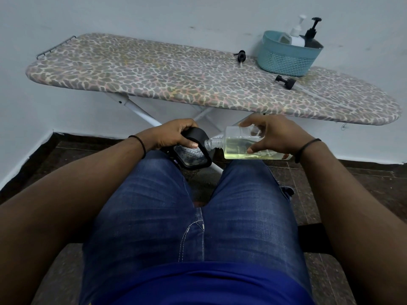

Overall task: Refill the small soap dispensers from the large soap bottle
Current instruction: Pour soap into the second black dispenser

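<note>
My right hand holds a clear soap bottle tipped on its side, yellowish liquid pooled along its lower wall and its uncapped threaded neck pointing left. My left hand grips a small dispenser in a black frame, tilted over my left thigh. The bottle's neck sits right at the dispenser's upper edge. Two loose black pump heads lie on the ironing board, one left of the basket and one in front of it.
A leopard-print ironing board stands ahead against a white wall. On its right end sits a teal basket holding a white pump bottle and a black pump bottle. I sit with my knees below the board's edge.
</note>
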